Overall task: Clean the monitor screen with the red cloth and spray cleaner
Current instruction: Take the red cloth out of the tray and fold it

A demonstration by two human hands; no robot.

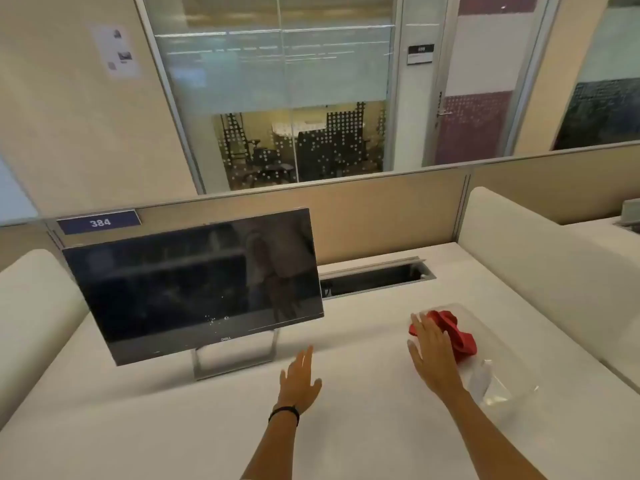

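White table top (pixel 346 438) fills the near ground, and both forearms reach over it from the near edge. The left hand (pixel 299 375), a black band (pixel 284 414) on its wrist, is flat and released near the table's middle, fingers straight, grasping nothing. The right hand (pixel 433 355) is likewise released, fingers spread over the left side of the red cloth (pixel 459 332); whether it presses the cloth I cannot tell. The cloth lies crumpled in a clear tray (pixel 512 344) toward the table's right edge, with a pale spray bottle (pixel 483 377) on its side just nearer in the same tray. Farther left the monitor (pixel 197 285) stands on a metal stand (pixel 235 362), its dark screen tilted back, a few white specks (pixel 216 319) low on it. Behind, a cable slot (pixel 377 277) opens along the far edge, below the beige partition (pixel 381 209)
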